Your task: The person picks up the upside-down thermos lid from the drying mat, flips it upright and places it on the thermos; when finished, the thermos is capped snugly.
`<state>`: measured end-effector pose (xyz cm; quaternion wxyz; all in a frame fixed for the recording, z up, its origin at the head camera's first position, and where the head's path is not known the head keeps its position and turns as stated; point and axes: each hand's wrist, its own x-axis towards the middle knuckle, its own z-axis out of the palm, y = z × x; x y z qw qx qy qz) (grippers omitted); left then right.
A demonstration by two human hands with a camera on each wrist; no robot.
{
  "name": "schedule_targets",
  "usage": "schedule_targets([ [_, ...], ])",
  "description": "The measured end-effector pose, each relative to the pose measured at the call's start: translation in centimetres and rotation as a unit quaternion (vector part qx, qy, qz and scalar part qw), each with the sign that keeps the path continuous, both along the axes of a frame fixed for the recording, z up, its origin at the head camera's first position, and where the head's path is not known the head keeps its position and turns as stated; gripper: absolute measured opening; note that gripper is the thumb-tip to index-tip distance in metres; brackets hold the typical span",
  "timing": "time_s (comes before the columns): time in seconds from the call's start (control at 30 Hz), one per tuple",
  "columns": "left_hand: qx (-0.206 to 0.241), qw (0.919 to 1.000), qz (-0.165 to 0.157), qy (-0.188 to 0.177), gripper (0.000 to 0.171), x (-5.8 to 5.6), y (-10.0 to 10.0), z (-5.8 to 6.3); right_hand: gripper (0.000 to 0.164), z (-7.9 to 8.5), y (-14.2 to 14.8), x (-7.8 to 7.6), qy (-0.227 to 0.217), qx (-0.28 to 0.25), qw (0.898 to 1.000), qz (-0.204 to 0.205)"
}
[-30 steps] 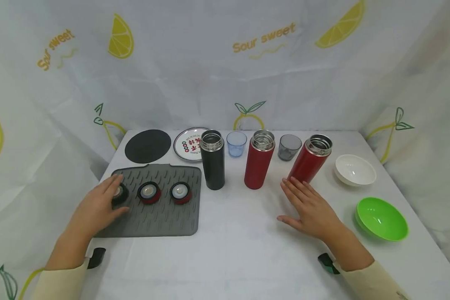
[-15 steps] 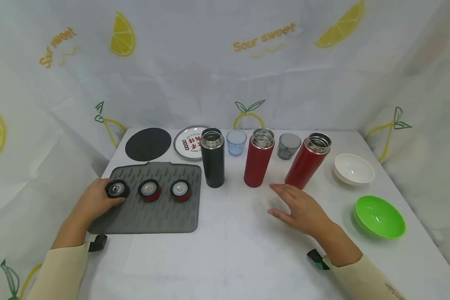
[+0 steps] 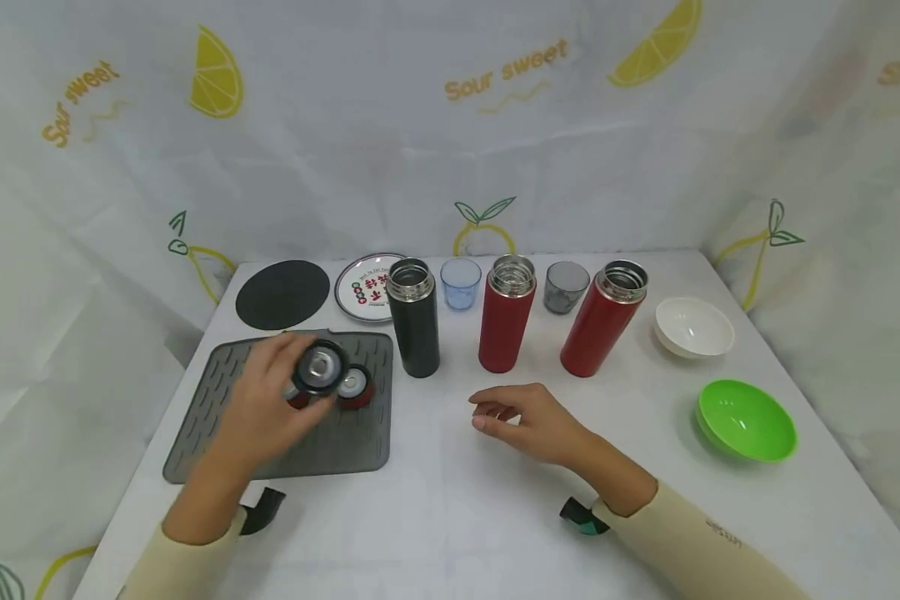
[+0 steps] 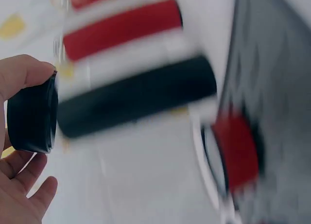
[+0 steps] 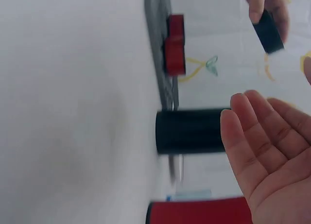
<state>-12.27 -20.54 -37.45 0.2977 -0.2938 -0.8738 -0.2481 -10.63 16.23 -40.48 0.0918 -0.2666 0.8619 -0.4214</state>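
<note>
Since half a second ago, lifted the black lid point(image 3: 319, 367) off the left part of the gray mat point(image 3: 352, 446) and carried rightwards, now high, partly covering one of two red lids point(image 3: 356, 387) in the head view. With left grip point(image 3: 262, 408), pinching this lid between thumb and fingers. With right grip point(image 3: 536, 427), shifted left, hovering free over the desk point(image 3: 420, 517), fingers loosely bent, on near side of the red bottles point(image 3: 504, 329).

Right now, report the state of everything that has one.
Black flask: uncapped, upright
Left red flask: uncapped, upright
Right red flask: uncapped, upright
Black lid: off, in left hand
Right hand: holding nothing
Both red lids: off, on gray mat
Blue glass: upright
Gray glass: upright
White bowl: empty
Green bowl: empty
</note>
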Motion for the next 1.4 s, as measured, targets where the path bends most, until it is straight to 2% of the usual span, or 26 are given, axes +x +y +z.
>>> schedule_targets([
  [0.07,-0.03,0.9979,-0.057,0.007,0.074,0.8,2.9,-0.3,0.042,0.1,-1.0,-0.1,-0.027,-0.034,0.999,0.008],
  [0.17,-0.073,0.9882,-0.134,0.005,0.071,1.5,6.9,-1.1,0.048,0.1,-2.0,-0.2,-0.063,-0.078,0.995,0.006],
  [0.27,-0.103,0.9784,-0.179,0.011,0.071,1.9,9.7,-2.0,0.053,-0.2,-2.7,-0.2,-0.088,-0.111,0.99,-0.005],
  [0.4,-0.107,0.9739,-0.2,0.013,0.074,1.9,11.3,-2.9,0.05,-0.7,-3.0,-0.2,-0.1,-0.141,0.985,-0.012],
  [0.47,-0.091,0.9771,-0.19,-0.031,0.078,1.9,11.5,-2.9,0.046,-0.8,-2.9,-0.2,-0.083,-0.144,0.986,-0.021],
  [0.5,-0.074,0.9782,-0.18,-0.074,0.081,1.9,11.5,-2.9,0.045,-0.9,-2.8,-0.2,-0.067,-0.144,0.987,-0.027],
  [0.53,-0.053,0.975,-0.168,-0.135,0.083,2.0,11.6,-2.8,0.043,-0.8,-2.8,-0.2,-0.043,-0.146,0.988,-0.031],
  [0.57,-0.028,0.9667,-0.153,-0.203,0.082,2.0,11.6,-2.6,0.042,-0.8,-2.7,-0.3,-0.012,-0.147,0.988,-0.035],
  [0.6,0.004,0.951,-0.141,-0.275,0.08,1.9,11.6,-2.3,0.042,-0.7,-2.8,-0.3,0.024,-0.153,0.987,-0.033],
  [0.67,0.075,0.9066,-0.122,-0.397,0.072,1.7,11.7,-1.8,0.043,-0.5,-3.0,-0.5,0.116,-0.167,0.979,-0.016],
  [0.7,0.107,0.8828,-0.115,-0.443,0.067,1.6,11.7,-1.4,0.04,-0.4,-3.2,-0.6,0.166,-0.176,0.97,-0.005],
  [0.73,0.132,0.8625,-0.114,-0.475,0.06,1.3,11.7,-1.1,0.036,-0.4,-3.4,-0.8,0.218,-0.184,0.958,0.007],
  [0.77,0.152,0.8528,-0.112,-0.487,0.054,1.2,11.7,-0.7,0.033,-0.4,-3.7,-1.0,0.268,-0.188,0.945,0.013],
  [0.8,0.165,0.8538,-0.113,-0.481,0.052,1.0,11.6,-0.4,0.032,-0.3,-4.0,-1.2,0.309,-0.19,0.932,0.015],
  [0.83,0.171,0.8648,-0.109,-0.459,0.052,0.8,11.5,0.1,0.035,-0.3,-4.3,-1.5,0.338,-0.188,0.922,0.009],
  [0.87,0.174,0.8821,-0.107,-0.425,0.055,0.5,11.4,0.6,0.039,-0.3,-4.6,-1.7,0.354,-0.188,0.916,-0.002],
  [0.9,0.172,0.903,-0.101,-0.38,0.058,0.2,11.3,1.2,0.043,-0.3,-4.8,-2.0,0.359,-0.188,0.914,-0.02],
  [0.97,0.163,0.9458,-0.082,-0.269,0.063,-0.9,11.1,2.6,0.056,-0.3,-5.4,-2.9,0.341,-0.194,0.918,-0.058],
  [1.0,0.161,0.9605,-0.072,-0.215,0.065,-1.7,11.0,3.3,0.063,-0.3,-5.7,-3.3,0.318,-0.2,0.924,-0.078],
  [1.03,0.165,0.9694,-0.064,-0.17,0.066,-2.5,11.0,3.9,0.069,-0.4,-6.0,-3.9,0.293,-0.207,0.929,-0.096],
  [1.1,0.181,0.9767,-0.04,-0.109,0.067,-4.3,10.9,5.0,0.074,-0.6,-6.7,-5.2,0.245,-0.221,0.935,-0.127],
  [1.2,0.198,0.9778,0.0,-0.068,0.068,-7.0,11.0,5.6,0.076,-1.0,-7.8,-7.3,0.177,-0.23,0.944,-0.156],
  [1.3,0.202,0.9766,0.029,-0.069,0.069,-8.7,11.2,5.2,0.082,-1.5,-8.7,-8.8,0.107,-0.231,0.951,-0.173],
  [1.4,0.206,0.9734,0.049,-0.088,0.069,-9.4,11.5,4.4,0.087,-2.2,-9.1,-9.6,0.054,-0.236,0.954,-0.175],
])
